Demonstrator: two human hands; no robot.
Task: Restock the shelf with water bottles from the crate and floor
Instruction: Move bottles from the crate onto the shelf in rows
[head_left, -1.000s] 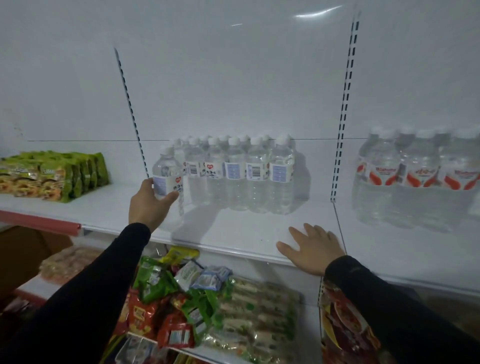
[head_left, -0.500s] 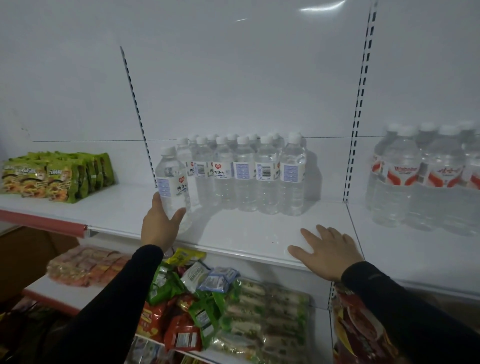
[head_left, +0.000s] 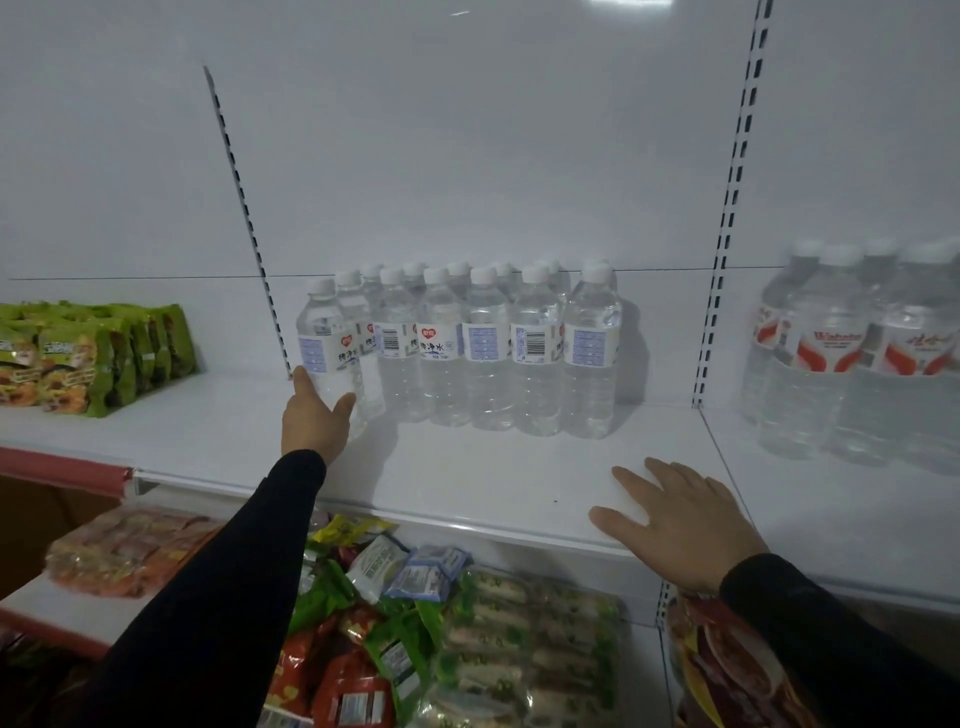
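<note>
Nearest, at the lower edge of the frame: snack packets (head_left: 395, 623) heaped on the lower shelf, with two dark sleeves reaching over them; low right, right hand (head_left: 680, 525) flat on the front lip of the white shelf (head_left: 493, 488), fingers spread and straight, grasping nothing; left of centre, left hand (head_left: 317, 421) cupped round the base of a water bottle (head_left: 327, 353), thumb on one side and fingers on the other, bottle upright on the shelf at the left end of the group; behind it, mid-frame, rows of labelled bottles (head_left: 488, 348) standing close against the back panel; probably well into restocking, yet much bare shelf in front, so room for more; no crate or floor in view, so remaining stock impossible to judge; far left, green packets (head_left: 93, 353); far right, wrapped packs of red-labelled bottles (head_left: 852, 353) in the neighbouring bay.
</note>
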